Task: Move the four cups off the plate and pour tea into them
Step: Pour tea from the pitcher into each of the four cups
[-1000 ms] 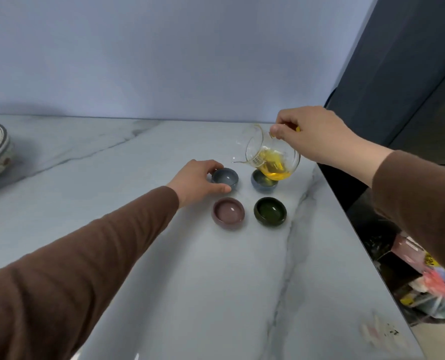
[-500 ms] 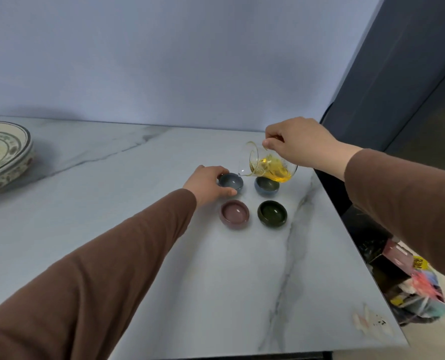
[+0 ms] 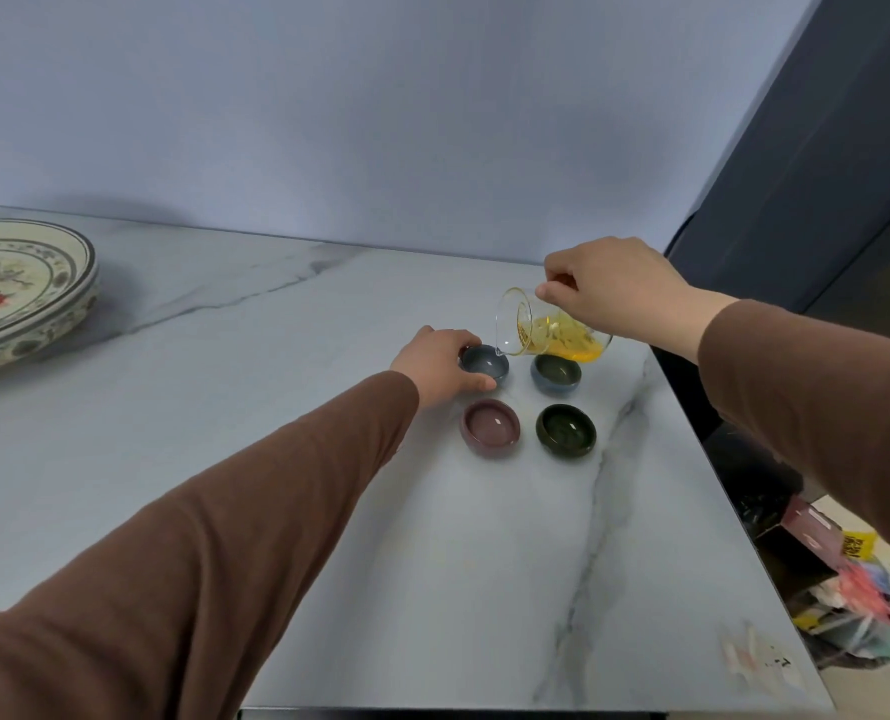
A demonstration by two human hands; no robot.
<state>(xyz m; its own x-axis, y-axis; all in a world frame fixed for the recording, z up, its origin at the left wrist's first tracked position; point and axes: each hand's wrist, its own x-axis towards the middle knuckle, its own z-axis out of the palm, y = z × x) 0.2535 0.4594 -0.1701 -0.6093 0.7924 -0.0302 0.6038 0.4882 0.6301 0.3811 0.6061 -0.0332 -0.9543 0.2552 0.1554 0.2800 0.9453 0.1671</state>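
Observation:
Four small cups stand in a square on the marble table: a grey-blue cup (image 3: 484, 363) at back left, a blue cup (image 3: 555, 374) at back right, a pink cup (image 3: 490, 427) at front left, a dark green cup (image 3: 566, 429) at front right. My left hand (image 3: 440, 365) grips the grey-blue cup by its left side. My right hand (image 3: 614, 288) holds a glass pitcher (image 3: 546, 332) of yellow tea, tipped far over to the left, its spout just above the grey-blue cup's rim. The patterned plate (image 3: 21, 291) sits at the far left, with no cups on it.
The table's right edge (image 3: 718, 501) runs close beside the cups. Beyond it, on the floor, lies a heap of coloured bags and packaging (image 3: 848, 579). A pale wall stands behind the table, a dark panel at the right.
The pitcher has tipped further left and dropped until its spout reaches the grey-blue cup. My left hand has stayed on that cup. The view has shifted, bringing more of the plate in.

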